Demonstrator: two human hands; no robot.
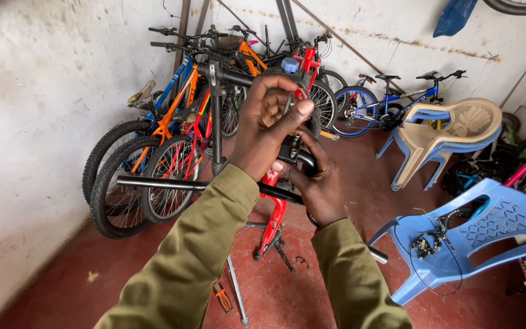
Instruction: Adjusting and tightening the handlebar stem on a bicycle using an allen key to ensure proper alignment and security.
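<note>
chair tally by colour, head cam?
Blue plastic chairs: 2, one tipped in the foreground, one under the stack by the wall
Beige plastic chairs: 1, on that stack
Total: 3

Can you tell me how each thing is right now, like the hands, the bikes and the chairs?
left hand: raised, fingers closed on a small part at the black handlebar.
right hand: gripping the handlebar from below.
red bike frame: upright on a stand.
bikes: leaning against the wall.
blue chair: tipped over, cables lying on it.
stacked chairs: tilted.
pliers: on the floor.
</note>
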